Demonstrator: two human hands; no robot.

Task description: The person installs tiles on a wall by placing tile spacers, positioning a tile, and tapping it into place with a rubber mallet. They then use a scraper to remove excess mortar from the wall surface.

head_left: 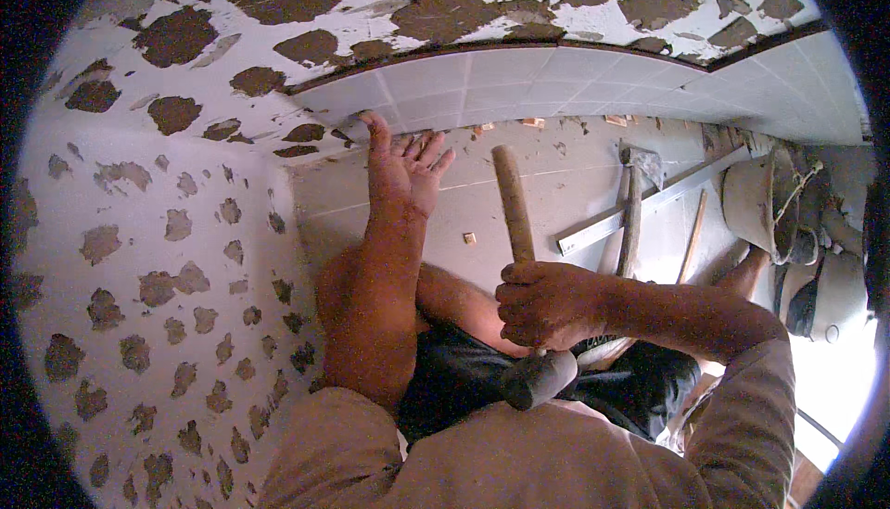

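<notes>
The left hand [404,168] reaches forward, fingers spread apart, its fingertips pressed flat against the corner wall tile [357,101] where the tiled band meets the chipped plaster wall [139,231]. The right hand [542,303] is clamped round a rubber mallet [524,277], black head down near the lap, wooden handle pointing up. A hatchet [638,196], a metal straightedge [649,203] and buckets [769,208] lie farther right on the floor.

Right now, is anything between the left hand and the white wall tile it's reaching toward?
Nothing visible: the left hand lies open flat against the white wall tile, fingertips at its lower edge.
</notes>
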